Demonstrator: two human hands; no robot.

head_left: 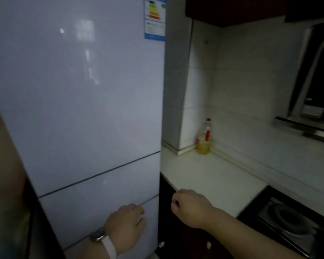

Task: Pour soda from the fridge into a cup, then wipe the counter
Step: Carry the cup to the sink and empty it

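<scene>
Nearest, the left hand (126, 224), a watch (99, 236) on its wrist, lies against the lower front of the closed white fridge (79, 101), fingers curled and holding nothing. The right hand (190, 206) hangs loosely curled and empty, beside the front edge of the pale table (209, 176). Farther back, a bottle of yellow liquid (203, 140) stands in the table's tiled corner. A stove burner (286, 217) sits to the right.

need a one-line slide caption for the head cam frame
Both hands, left and right, reach toward the closed fridge beside a counter holding an oil bottle.
</scene>
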